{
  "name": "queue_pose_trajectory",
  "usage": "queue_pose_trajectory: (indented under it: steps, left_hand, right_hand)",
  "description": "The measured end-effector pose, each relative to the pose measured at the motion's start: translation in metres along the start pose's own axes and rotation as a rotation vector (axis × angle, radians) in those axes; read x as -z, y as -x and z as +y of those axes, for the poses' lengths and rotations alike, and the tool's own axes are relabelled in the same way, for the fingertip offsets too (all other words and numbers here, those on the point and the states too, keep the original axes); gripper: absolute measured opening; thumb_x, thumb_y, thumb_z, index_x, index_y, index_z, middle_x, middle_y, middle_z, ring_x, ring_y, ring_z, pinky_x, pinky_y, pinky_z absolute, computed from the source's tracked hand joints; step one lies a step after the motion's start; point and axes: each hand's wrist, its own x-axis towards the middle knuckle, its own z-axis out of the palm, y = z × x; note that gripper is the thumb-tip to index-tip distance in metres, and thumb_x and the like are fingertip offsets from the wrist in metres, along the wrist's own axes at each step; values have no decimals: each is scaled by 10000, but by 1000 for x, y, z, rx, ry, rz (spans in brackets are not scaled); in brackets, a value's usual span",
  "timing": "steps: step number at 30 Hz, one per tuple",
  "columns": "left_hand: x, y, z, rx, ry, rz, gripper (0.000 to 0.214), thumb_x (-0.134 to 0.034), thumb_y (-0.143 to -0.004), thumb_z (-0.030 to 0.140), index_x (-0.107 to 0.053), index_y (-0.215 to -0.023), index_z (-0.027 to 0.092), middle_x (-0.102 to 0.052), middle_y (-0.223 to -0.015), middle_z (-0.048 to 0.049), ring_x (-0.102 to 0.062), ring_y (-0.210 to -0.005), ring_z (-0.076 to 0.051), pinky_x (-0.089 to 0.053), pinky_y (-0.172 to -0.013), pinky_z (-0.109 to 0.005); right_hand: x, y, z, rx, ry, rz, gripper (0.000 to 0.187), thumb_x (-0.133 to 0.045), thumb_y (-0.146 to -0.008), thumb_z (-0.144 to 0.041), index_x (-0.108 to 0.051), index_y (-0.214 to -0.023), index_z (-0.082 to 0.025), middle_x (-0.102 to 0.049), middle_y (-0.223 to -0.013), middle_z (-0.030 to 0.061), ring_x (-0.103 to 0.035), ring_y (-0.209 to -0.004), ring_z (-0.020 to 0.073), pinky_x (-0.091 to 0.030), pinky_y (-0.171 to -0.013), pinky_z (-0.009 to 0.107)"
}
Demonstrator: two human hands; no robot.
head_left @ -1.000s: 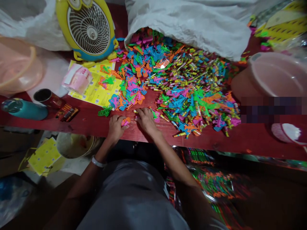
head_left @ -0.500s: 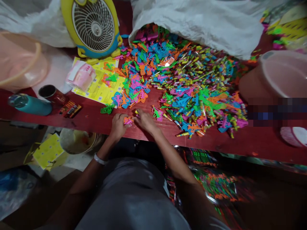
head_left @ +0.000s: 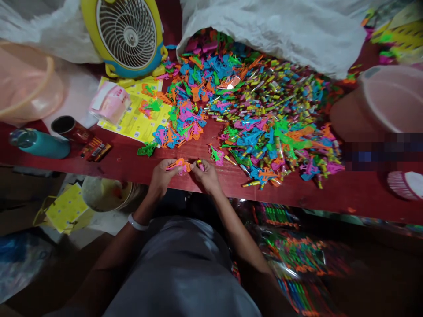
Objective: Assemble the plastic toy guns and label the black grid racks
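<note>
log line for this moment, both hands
left hand: holds orange toy piece | right hand: pinches small pink piece | where: red table front edge | nearby: toy pile

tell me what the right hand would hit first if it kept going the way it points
Probably the orange toy pinched in the left hand: the right hand, pinching a small pink piece, points left at it. Depth is unclear.

Down in the near middle, a grey garment [head_left: 181, 273] covers the torso and lap, plain and a little creased. On the left wrist sits a slim white wristband [head_left: 136, 223]. Both forearms are bare, and the left hand [head_left: 161, 176] and right hand [head_left: 207, 176] are bare too.
</note>
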Motion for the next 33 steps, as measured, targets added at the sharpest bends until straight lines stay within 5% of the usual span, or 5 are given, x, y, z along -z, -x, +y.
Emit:
queue_pose_trajectory:
  steps: [3, 6, 11, 15, 33]
  left_hand:
    - [-11, 4, 2, 113, 368, 111, 527, -907, -531, 339, -673, -978, 187, -739, -937, -27, -677, -794, -156, -525, -795, -318]
    - [-17, 5, 4, 143, 498, 109, 502, -921, -520, 316, -684, -941, 180, -748, -919, -26, -693, -833, -157, -532, -836, -314]
    - [-22, 10, 11, 119, 309, -100, 353, -889, -628, 401, -723, -816, 153, -755, -828, -54, -715, -927, -232, -542, -877, -354]
    - [-25, 15, 14, -6, 120, -126, 268, -813, -755, 407, -751, -834, 159, -757, -814, -38, -712, -903, -224, -534, -856, -334]
    - [-35, 16, 11, -43, 153, 4, 265, -809, -728, 375, -630, -703, 182, -592, -638, 47, -518, -604, -113, -414, -637, -257]
  right_hand:
    - [-10, 13, -1, 9, -51, 60, 467, -712, -789, -675, -511, -793, -253, -424, -600, -81, -375, -516, 105, -334, -483, 231]
    - [-14, 21, -4, 66, 11, 98, 413, -677, -845, -632, -530, -812, -247, -485, -653, -58, -454, -578, 122, -418, -553, 246]
    - [2, 27, -12, 227, 275, 35, 285, -593, -936, -511, -622, -966, -229, -692, -926, 31, -636, -844, 184, -531, -825, 326]
    - [17, 24, -17, 323, 464, 16, 303, -523, -997, -466, -684, -1109, -236, -745, -1160, 92, -677, -1087, 243, -530, -981, 401]
    - [6, 26, 5, 434, 689, 12, 356, -478, -963, -199, -712, -1229, -228, -756, -1213, 121, -698, -1152, 262, -559, -1032, 449]
